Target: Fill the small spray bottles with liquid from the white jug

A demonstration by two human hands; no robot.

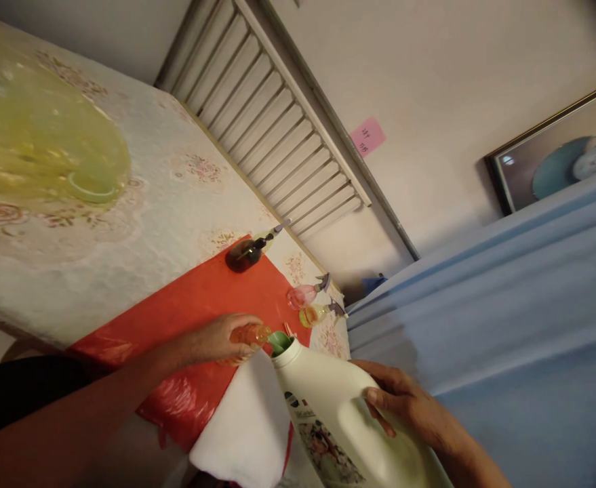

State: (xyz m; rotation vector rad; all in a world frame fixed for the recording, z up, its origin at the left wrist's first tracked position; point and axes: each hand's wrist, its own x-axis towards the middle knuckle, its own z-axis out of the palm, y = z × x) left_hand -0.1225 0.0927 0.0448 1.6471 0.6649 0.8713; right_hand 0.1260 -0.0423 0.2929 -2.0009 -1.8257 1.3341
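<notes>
My left hand (229,337) is wrapped round a small clear bottle (253,333) with an orange tint from the sheet behind it. Its mouth meets the green spout (279,343) in the neck of a large cream detergent jug (323,400). The jug is tilted toward the bottle, and my right hand (396,400) grips its handle. Whether liquid is flowing between them I cannot make out. Beneath the bottle lies a red plastic sheet (190,298). A folded white towel (247,420) is beside the jug.
On the red sheet stand a dark spray bottle (244,255), a pink spray bottle (302,296) and a yellow spray bottle (312,315). A yellowish plastic bag (48,129) rests on the flowered tablecloth (160,224). A white rail (277,102) and a blue curtain (506,305) border the table.
</notes>
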